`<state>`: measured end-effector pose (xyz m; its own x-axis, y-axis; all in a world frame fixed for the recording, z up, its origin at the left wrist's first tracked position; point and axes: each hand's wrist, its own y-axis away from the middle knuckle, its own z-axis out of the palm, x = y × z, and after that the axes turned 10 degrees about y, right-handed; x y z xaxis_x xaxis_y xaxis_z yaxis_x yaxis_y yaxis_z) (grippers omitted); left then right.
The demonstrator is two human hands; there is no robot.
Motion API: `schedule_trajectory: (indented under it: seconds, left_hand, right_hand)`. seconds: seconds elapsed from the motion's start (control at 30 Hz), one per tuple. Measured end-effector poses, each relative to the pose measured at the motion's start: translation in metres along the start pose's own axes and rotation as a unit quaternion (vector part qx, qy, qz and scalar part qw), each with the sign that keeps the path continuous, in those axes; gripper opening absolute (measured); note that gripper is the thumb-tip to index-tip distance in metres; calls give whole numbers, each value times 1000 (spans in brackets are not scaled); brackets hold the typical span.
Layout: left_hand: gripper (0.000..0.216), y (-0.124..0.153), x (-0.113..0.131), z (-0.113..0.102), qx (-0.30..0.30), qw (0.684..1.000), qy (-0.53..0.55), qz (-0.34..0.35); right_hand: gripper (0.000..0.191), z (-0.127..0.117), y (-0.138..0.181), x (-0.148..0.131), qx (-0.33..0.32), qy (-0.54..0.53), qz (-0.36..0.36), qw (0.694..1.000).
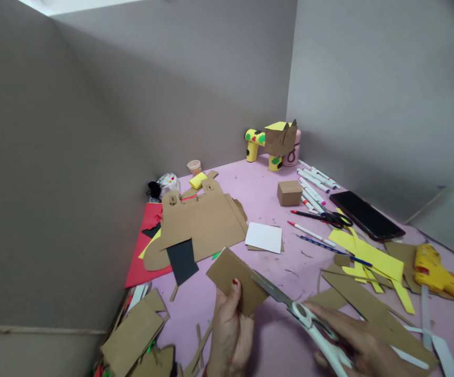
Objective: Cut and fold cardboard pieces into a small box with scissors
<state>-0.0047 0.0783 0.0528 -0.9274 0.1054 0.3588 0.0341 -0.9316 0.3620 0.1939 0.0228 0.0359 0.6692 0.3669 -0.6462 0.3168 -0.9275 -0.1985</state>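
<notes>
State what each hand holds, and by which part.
Left hand: a cardboard piece, by its near edge. Right hand: white-handled scissors, by the handles.

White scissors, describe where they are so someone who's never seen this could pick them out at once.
Follow the pink tabletop down to the bottom of the picture, where the right hand holds the white scissors. Their blades point up and left to the cardboard piece in the left hand. White handles set them apart from the black-handled scissors lying by the phone.
</notes>
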Motion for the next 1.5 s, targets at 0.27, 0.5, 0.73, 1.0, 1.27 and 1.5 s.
schedule_trajectory:
  seconds: [0.27, 0.5, 0.73, 1.0, 1.27, 1.5]
  left_hand:
    - [49, 3, -9, -2, -26, 999, -46, 1]
    - [47, 5, -7, 2, -16, 1000, -1, -13]
    - [49, 8, -9, 1, -19, 999, -28, -5]
    - [55, 11, -13, 2, -10, 1000, -18, -21]
    - [57, 10, -13, -1, -34, 999, -15, -23]
    - [64, 12, -14, 1, -6, 1000, -7, -27]
  right_hand:
    - [51, -10, -3, -14, -14, 13, 45, 999]
    - [46, -4, -4, -8, 1, 14, -18, 1000]
    - [50, -7, -4, -13, 10, 33, 0, 999]
    - [48, -7, -2, -13, 14, 17, 10, 1000]
    - [48, -9, -7, -14, -12, 20, 21, 1000]
    - [44, -13, -10, -21, -12, 16, 22, 1000]
